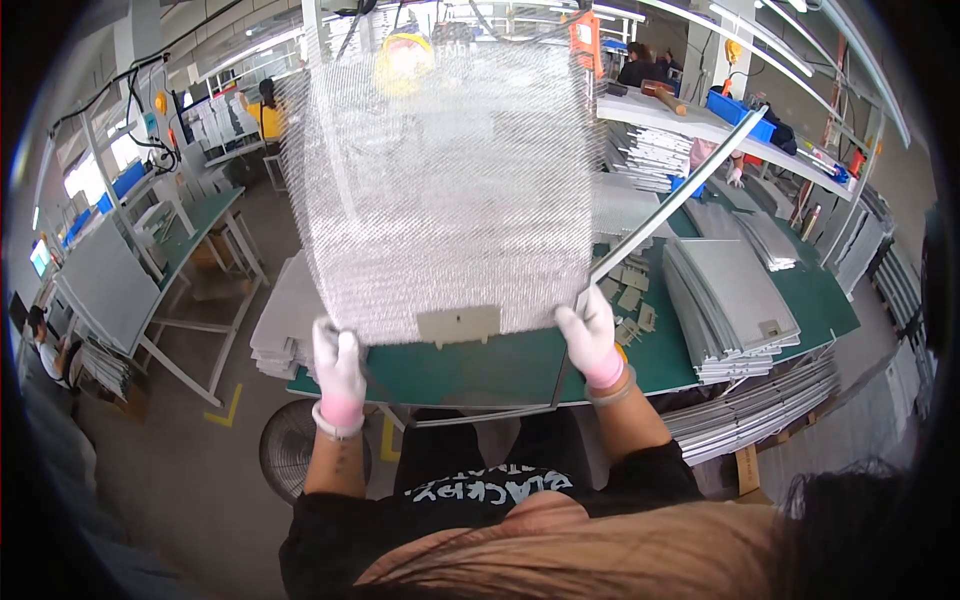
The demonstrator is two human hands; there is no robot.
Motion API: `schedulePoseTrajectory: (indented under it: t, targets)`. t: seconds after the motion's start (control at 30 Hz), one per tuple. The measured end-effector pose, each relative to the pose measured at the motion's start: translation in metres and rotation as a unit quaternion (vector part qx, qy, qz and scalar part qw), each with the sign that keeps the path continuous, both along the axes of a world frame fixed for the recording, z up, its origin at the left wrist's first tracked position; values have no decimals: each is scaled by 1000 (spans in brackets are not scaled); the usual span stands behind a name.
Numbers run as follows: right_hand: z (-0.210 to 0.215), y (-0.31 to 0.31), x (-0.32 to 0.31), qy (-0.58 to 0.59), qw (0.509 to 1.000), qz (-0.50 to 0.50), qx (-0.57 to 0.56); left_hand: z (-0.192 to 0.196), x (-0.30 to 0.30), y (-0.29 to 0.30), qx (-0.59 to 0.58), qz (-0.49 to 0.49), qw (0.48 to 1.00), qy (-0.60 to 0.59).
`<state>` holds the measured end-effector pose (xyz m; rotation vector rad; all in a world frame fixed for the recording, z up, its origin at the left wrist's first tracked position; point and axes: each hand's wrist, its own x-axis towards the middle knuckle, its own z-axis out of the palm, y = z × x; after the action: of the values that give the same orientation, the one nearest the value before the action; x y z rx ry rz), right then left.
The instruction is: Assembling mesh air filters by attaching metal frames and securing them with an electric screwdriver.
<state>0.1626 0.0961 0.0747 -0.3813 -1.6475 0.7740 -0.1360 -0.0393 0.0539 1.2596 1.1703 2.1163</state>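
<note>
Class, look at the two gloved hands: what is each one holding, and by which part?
Both hold the metal mesh panel by its bottom edge: the left hand at the lower left corner, the right hand at the lower right, where it also grips a thin metal strip.

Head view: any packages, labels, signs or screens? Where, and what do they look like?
Screen: far left edge, small bright rectangle, pale glow.
Floor marking: yellow L-shaped corner on grey floor, left of the green table.
Blue bin: on the upper right shelf, rectangular, open top.
Tag: beige flat tab on the lower edge of the mesh sheet held by the left hand and right hand.
No packages seen.
</note>
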Motion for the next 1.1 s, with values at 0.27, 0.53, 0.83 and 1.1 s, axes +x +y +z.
schedulePoseTrajectory:
  t: [0.27,0.53,0.83,1.1]
  targets:
    - [-15,62,8,112,988,-95,-48,24,-6,88,25,-156,979,131]
    - [-23,48,2,24,976,-214,-16,-16,5,113,60,-109,991,41]
    - [-111,59,11,-91,976,-197,-26,-108,-3,114,-137,-88,982,100]
    - [-27,59,21,49,990,-38,-125,-11,-14,115,-16,-184,979,83]
